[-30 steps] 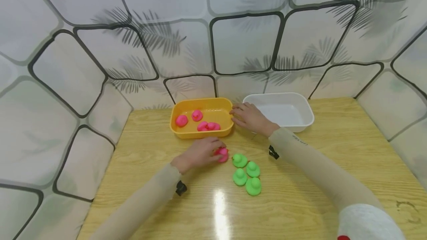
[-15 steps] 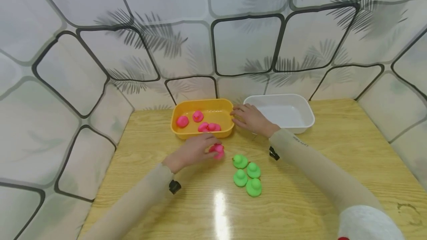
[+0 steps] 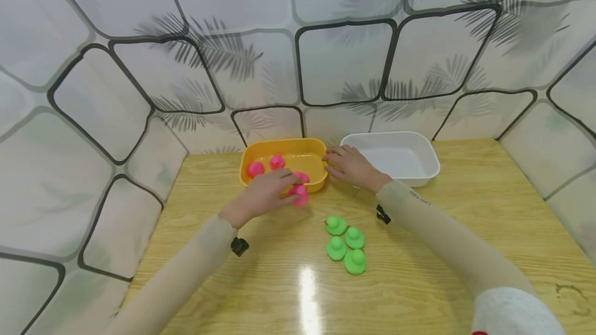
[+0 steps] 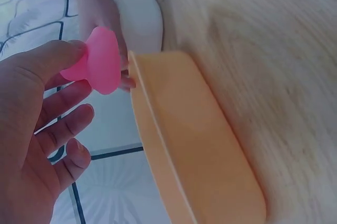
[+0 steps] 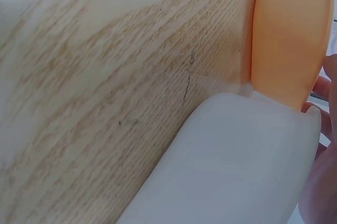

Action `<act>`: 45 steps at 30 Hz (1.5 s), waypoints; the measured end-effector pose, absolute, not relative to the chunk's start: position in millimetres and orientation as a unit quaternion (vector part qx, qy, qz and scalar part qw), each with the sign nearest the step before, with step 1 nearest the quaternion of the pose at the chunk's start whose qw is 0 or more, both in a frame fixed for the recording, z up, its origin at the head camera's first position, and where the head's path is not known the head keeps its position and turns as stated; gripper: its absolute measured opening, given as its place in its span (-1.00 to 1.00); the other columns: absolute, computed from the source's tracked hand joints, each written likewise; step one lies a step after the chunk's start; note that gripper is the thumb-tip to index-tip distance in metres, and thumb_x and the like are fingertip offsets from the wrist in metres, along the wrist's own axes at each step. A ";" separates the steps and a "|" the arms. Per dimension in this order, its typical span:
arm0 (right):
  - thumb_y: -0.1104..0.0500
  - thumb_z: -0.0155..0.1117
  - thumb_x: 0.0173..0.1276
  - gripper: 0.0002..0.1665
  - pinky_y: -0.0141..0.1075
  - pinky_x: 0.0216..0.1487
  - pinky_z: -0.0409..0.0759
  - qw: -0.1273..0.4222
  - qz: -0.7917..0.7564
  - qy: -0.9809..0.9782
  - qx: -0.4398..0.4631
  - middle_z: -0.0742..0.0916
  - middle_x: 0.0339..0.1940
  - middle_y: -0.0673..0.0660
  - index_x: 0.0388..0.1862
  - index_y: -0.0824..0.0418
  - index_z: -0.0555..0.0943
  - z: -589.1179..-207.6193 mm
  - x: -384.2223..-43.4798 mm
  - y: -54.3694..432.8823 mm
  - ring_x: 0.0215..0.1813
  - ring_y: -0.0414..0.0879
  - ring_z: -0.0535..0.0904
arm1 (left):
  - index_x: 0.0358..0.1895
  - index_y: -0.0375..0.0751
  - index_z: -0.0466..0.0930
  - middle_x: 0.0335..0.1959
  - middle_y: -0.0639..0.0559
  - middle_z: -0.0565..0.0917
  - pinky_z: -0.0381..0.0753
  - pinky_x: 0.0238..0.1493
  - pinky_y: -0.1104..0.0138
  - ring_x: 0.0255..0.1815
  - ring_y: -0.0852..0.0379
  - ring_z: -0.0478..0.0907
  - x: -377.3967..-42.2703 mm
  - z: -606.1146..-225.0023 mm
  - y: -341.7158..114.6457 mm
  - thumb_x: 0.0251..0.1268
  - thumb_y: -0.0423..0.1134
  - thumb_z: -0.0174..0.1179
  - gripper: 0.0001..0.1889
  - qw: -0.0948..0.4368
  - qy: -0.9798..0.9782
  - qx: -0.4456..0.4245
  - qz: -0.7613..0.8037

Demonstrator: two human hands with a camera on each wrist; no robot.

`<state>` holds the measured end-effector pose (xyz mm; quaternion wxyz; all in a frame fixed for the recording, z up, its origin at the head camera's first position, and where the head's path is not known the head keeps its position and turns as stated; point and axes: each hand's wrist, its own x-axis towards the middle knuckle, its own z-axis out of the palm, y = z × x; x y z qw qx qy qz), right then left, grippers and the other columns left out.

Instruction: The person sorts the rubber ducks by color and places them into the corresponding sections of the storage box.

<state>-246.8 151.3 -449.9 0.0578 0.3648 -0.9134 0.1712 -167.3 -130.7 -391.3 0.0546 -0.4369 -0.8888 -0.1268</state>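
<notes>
In my left hand (image 3: 263, 193) I pinch a pink rubber duck (image 4: 105, 63) between thumb and fingertips, the other fingers loosely bent. It hangs at the near rim of the yellow tub (image 3: 309, 159). Inside that tub lie several pink rubber ducks; one (image 3: 277, 162) faces me, and my left hand partly covers others. My right hand (image 3: 351, 166) rests at the tub's right rim with relaxed fingers touching it, its wrist over the neighbouring white tub (image 3: 396, 174). Several green rubber ducks (image 3: 355, 238) sit grouped on the table, nearer to me.
The white tub stands right of the yellow one, both near the back edge of the wooden table (image 3: 261, 283). Patterned panels (image 3: 344, 61) rise behind and at both sides. A light reflection crosses the tabletop in front.
My left hand has carried the pink duck from beside the green ducks, up and leftward, to the yellow tub's near rim. My right hand has stayed at the tub's right rim.
</notes>
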 end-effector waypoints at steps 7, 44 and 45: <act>0.05 0.20 0.61 -0.61 0.19 0.35 0.44 0.066 0.171 -0.910 0.371 0.63 0.31 0.31 0.23 0.25 0.65 -453.7 -247.7 152.6 0.29 0.25 0.53 | 0.15 -0.18 0.70 0.02 -0.01 0.73 0.70 -0.08 0.21 -0.01 0.03 0.62 -176.9 -383.5 -135.2 0.42 -0.11 0.38 -0.66 0.032 -0.899 -0.413 -0.138; 0.09 0.22 0.59 -0.63 0.21 0.28 0.48 0.084 0.169 -0.906 0.379 0.63 0.28 0.35 0.20 0.29 0.65 -453.7 -251.3 152.2 0.25 0.29 0.55 | 0.12 -0.26 0.68 -0.02 -0.11 0.71 0.66 0.00 0.10 -0.07 -0.06 0.63 -245.8 -388.5 -135.9 0.45 -0.18 0.32 -0.70 0.001 -0.927 -0.342 -0.153; 0.09 0.22 0.59 -0.63 0.21 0.28 0.48 0.083 0.169 -0.907 0.378 0.63 0.28 0.35 0.20 0.28 0.65 -453.9 -251.3 152.1 0.25 0.29 0.55 | 0.12 -0.26 0.68 -0.01 -0.11 0.71 0.66 0.01 0.11 -0.06 -0.06 0.62 -247.2 -388.8 -135.9 0.45 -0.18 0.32 -0.70 -0.002 -0.929 -0.338 -0.151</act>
